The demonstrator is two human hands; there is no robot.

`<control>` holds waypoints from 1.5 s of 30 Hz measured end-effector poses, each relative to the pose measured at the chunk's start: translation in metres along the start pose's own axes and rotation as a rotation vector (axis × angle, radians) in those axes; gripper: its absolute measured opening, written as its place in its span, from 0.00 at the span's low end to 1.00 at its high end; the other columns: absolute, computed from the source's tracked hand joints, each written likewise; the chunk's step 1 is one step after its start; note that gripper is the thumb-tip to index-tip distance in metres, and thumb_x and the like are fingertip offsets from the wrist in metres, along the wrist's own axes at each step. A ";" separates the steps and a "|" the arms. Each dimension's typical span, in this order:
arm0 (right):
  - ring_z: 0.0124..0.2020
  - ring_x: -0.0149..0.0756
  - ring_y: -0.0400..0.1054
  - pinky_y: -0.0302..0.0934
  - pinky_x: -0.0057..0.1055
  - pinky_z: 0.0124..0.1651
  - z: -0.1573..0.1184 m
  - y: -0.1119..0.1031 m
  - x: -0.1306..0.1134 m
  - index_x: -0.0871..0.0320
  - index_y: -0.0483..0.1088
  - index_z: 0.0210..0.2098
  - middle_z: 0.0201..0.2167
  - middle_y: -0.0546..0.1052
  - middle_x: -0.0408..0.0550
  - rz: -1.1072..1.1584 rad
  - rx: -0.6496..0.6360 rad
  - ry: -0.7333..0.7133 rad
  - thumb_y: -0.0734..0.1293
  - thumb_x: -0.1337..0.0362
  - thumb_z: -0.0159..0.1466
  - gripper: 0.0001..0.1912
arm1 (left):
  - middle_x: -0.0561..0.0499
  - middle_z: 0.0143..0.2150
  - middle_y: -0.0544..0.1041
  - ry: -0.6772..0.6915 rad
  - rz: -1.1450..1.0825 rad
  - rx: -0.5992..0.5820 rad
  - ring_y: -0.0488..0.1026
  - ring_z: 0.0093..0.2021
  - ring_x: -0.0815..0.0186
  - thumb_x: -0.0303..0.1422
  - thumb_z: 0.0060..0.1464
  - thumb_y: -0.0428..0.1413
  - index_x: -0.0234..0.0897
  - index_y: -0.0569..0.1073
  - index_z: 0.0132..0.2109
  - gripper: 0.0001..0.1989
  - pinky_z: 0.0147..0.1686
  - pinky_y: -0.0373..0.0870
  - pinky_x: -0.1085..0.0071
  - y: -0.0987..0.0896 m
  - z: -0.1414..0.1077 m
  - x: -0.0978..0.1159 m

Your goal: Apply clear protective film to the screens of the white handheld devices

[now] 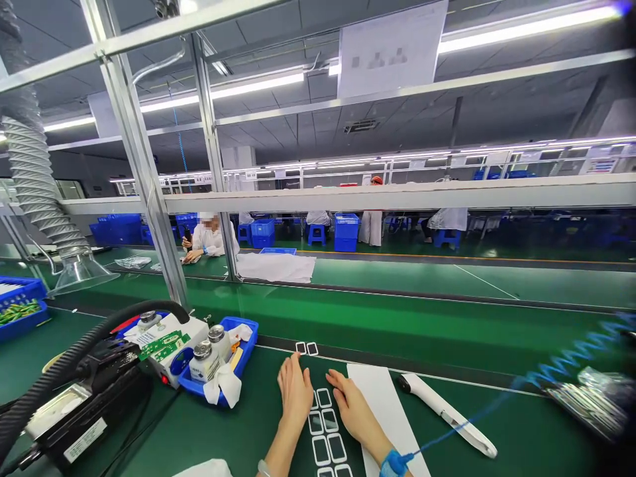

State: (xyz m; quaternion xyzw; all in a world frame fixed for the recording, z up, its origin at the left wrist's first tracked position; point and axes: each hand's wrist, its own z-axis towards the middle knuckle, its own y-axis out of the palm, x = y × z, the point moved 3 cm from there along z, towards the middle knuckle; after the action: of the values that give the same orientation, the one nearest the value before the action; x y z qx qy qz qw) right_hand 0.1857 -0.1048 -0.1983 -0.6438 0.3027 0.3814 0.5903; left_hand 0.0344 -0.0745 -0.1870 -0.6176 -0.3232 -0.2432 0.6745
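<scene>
Two columns of small white rounded frames (320,450) lie on the green table (238,434). My left hand (295,391) is at the upper left of the columns, fingers extended. On the other side, my right hand (355,409) has its fingers apart and empty, beside the frames and partly over a white paper strip (385,397). A blue wrist band (394,464) with a coiled cord is on my right wrist. Beyond my left fingertips, two more white frames (307,348) sit at the dark edge of the green belt.
A white handheld tool (447,414) lies right of the paper. At left are a blue tray (248,344) with bottles, a white box (186,338) and a black hose (69,361). A person (211,237) sits across the belt. Bagged metal parts (591,404) are far right.
</scene>
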 end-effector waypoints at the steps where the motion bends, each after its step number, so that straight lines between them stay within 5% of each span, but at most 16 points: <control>1: 0.62 0.35 0.58 0.49 0.36 0.68 0.000 0.000 0.001 0.70 0.57 0.62 0.58 0.66 0.57 0.005 -0.001 0.000 0.50 0.67 0.66 0.26 | 0.41 0.63 0.63 -0.002 0.018 0.023 0.48 0.69 0.58 0.31 0.59 0.39 0.31 0.56 0.63 0.25 0.68 0.41 0.57 0.000 0.001 -0.002; 3: 0.62 0.33 0.59 0.49 0.35 0.68 0.001 -0.001 0.001 0.69 0.57 0.62 0.58 0.66 0.56 0.020 -0.008 0.007 0.51 0.68 0.66 0.26 | 0.42 0.64 0.62 0.011 0.040 0.034 0.43 0.70 0.58 0.31 0.60 0.37 0.29 0.54 0.64 0.26 0.69 0.34 0.55 -0.001 0.002 -0.005; 7: 0.62 0.33 0.58 0.51 0.33 0.67 0.020 -0.003 0.003 0.68 0.56 0.63 0.59 0.65 0.56 0.043 -0.006 0.068 0.54 0.71 0.63 0.28 | 0.47 0.62 0.66 0.057 0.036 -0.027 0.55 0.66 0.65 0.29 0.59 0.37 0.34 0.57 0.63 0.25 0.70 0.40 0.58 0.000 0.001 -0.005; 11: 0.61 0.38 0.60 0.54 0.35 0.65 0.051 -0.004 0.004 0.69 0.55 0.63 0.58 0.66 0.59 0.018 0.067 0.161 0.58 0.70 0.62 0.29 | 0.48 0.62 0.66 0.076 0.018 -0.041 0.56 0.66 0.66 0.28 0.59 0.37 0.35 0.58 0.62 0.25 0.70 0.40 0.59 0.000 0.002 -0.007; 18: 0.42 0.34 0.70 0.62 0.32 0.48 0.075 -0.002 0.000 0.67 0.69 0.46 0.36 0.75 0.50 -0.041 0.117 0.264 0.64 0.68 0.61 0.14 | 0.47 0.61 0.67 0.090 -0.093 -0.044 0.56 0.65 0.64 0.25 0.57 0.38 0.33 0.60 0.61 0.25 0.70 0.38 0.57 0.001 0.002 -0.010; 22: 0.30 0.26 0.67 0.60 0.24 0.38 0.069 -0.003 -0.005 0.65 0.69 0.29 0.25 0.72 0.42 0.003 0.114 0.266 0.66 0.67 0.60 0.06 | 0.46 0.58 0.70 0.095 -0.235 -0.039 0.60 0.63 0.64 0.25 0.56 0.41 0.32 0.62 0.60 0.25 0.70 0.39 0.58 0.000 -0.001 -0.010; 26: 0.17 0.19 0.58 0.54 0.18 0.24 0.066 -0.009 -0.015 0.65 0.64 0.26 0.19 0.67 0.38 0.137 0.074 0.244 0.62 0.67 0.62 0.09 | 0.42 0.64 0.62 0.031 -0.449 -0.012 0.59 0.65 0.63 0.30 0.57 0.44 0.33 0.58 0.62 0.26 0.68 0.52 0.61 -0.005 0.002 -0.013; 30: 0.12 0.20 0.54 0.48 0.19 0.16 0.067 -0.023 -0.023 0.62 0.62 0.29 0.19 0.67 0.40 0.289 0.089 0.220 0.59 0.60 0.61 0.11 | 0.33 0.53 0.72 -0.083 -0.707 -0.152 0.75 0.47 0.59 0.46 0.55 0.47 0.28 0.62 0.56 0.28 0.45 0.74 0.63 -0.001 0.003 -0.010; 34: 0.16 0.23 0.60 0.53 0.21 0.16 0.053 -0.032 -0.022 0.61 0.61 0.36 0.27 0.71 0.44 0.366 0.169 0.172 0.60 0.51 0.54 0.19 | 0.39 0.33 0.77 -0.154 -0.898 -0.279 0.76 0.29 0.63 0.55 0.48 0.50 0.30 0.66 0.36 0.28 0.31 0.74 0.68 0.007 -0.008 -0.001; 41: 0.21 0.28 0.64 0.54 0.22 0.21 -0.002 -0.022 -0.017 0.62 0.69 0.31 0.21 0.70 0.45 0.288 0.116 0.105 0.62 0.52 0.54 0.18 | 0.49 0.25 0.75 -0.206 -1.005 -0.239 0.74 0.24 0.68 0.53 0.45 0.53 0.33 0.64 0.34 0.24 0.26 0.73 0.72 0.012 -0.017 0.002; 45: 0.24 0.29 0.65 0.57 0.23 0.26 -0.010 -0.018 -0.020 0.62 0.70 0.30 0.24 0.72 0.48 0.255 0.097 0.094 0.61 0.52 0.55 0.18 | 0.49 0.25 0.75 -0.211 -0.999 -0.224 0.74 0.24 0.68 0.53 0.45 0.54 0.33 0.65 0.33 0.24 0.26 0.73 0.72 0.012 -0.017 0.003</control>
State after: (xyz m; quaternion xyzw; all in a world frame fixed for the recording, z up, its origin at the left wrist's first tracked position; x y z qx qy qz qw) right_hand 0.1921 -0.1142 -0.1718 -0.5881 0.4275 0.4077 0.5525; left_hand 0.0472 -0.0900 -0.1934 -0.4777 -0.6167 -0.5047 0.3698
